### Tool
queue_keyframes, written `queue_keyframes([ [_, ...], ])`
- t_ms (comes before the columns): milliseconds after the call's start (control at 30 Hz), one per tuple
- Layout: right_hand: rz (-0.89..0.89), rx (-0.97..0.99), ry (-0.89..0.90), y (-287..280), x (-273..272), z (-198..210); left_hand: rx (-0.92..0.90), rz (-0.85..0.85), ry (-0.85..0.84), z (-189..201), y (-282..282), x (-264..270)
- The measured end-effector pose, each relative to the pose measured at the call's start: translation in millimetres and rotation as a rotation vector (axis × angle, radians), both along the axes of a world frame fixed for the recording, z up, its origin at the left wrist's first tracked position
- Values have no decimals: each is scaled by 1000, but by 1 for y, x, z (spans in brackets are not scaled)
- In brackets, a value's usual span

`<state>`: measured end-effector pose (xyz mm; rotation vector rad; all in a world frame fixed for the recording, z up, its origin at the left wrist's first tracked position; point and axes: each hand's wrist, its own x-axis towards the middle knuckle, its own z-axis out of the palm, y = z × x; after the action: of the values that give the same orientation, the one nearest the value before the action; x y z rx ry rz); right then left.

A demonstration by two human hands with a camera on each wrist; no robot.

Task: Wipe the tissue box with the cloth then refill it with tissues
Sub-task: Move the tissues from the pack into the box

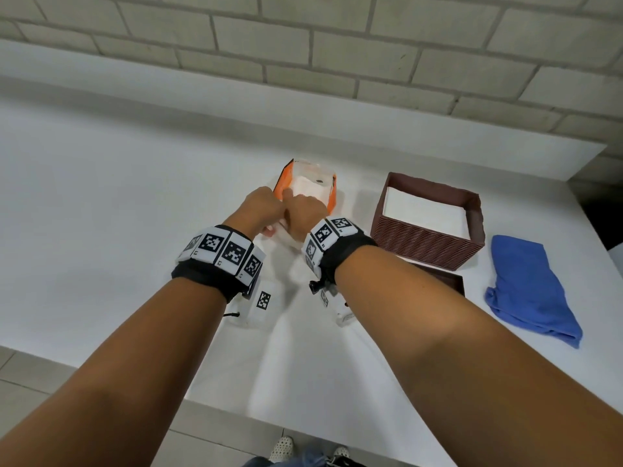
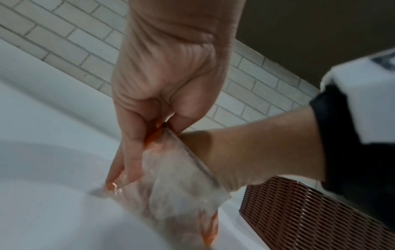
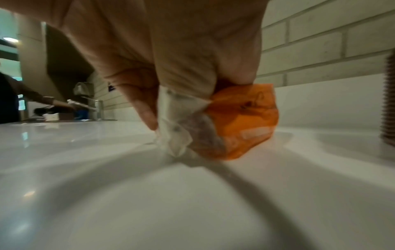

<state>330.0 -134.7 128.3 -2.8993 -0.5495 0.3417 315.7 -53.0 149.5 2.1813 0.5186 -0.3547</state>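
The tissue box, a brown ribbed square container [image 1: 428,230] with its top off, stands on the white counter [image 1: 101,203] just right of the hands, a flat stack of white tissues [image 1: 426,210] lying inside it. The left hand [image 1: 259,207] and the right hand [image 1: 305,214] meet close together over a soft plastic tissue pack, orange at the sides and clear on top [image 1: 308,185], each with fingers curled and pinching the wrapper's near end. From the left wrist, the left fingers [image 2: 126,162] clamp the crumpled film; from the right wrist, the right hand [image 3: 171,55] grips the bunched white and orange plastic [image 3: 241,121]. A flat brown lid [image 1: 441,278] lies in front of the box, partly hidden by the right forearm. A crumpled blue cloth [image 1: 529,291] rests farther right, apart from the box.
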Motion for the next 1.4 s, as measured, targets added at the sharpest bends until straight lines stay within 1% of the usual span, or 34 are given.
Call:
queue_keyframes([
  [167,-124,305,-34,-19,14,9,43,27,21,3,5,-1],
  [300,-244,616,-60,-35,17,26,135,22,17,4,1,-2],
  [500,-355,883,-132,-52,23,49,142,7,-15,0,-4,0],
  [600,-407,998,-153,-60,26,59,114,33,-20,3,-5,-2],
  [667,-466,1103,-137,-65,27,65,130,22,-14,6,-5,-2],
  [733,-538,1245,-70,-73,27,72,143,-3,-42,9,-5,1],
  [767,-571,1344,-13,-77,26,75,76,-10,-95,14,-6,1],
  [800,-602,1451,50,-82,26,77,-86,-5,-174,19,-8,1],
  [867,-658,1655,171,-93,25,82,-579,20,-259,30,-15,3],
  [900,-682,1748,228,-99,25,84,-790,7,-265,35,-19,3],
  [933,-694,1829,281,-106,24,85,-923,-16,-262,41,-24,0],
  [967,-695,1889,325,-112,23,86,-999,-25,-268,45,-30,-2],
  [1067,-664,2017,396,-129,13,84,-1158,43,-274,54,-48,0],
  [1133,-658,2004,392,-138,6,81,-1174,42,-259,59,-65,1],
  [1167,-662,1938,377,-142,4,79,-1157,51,-251,59,-74,1],
  [1300,-718,1445,197,-163,-7,70,-992,101,-289,55,-105,4],
  [1367,-744,1307,110,-179,-9,62,-914,48,-230,54,-118,7],
  [1400,-790,1287,73,-188,-8,58,-904,-2,-168,54,-122,10],
])
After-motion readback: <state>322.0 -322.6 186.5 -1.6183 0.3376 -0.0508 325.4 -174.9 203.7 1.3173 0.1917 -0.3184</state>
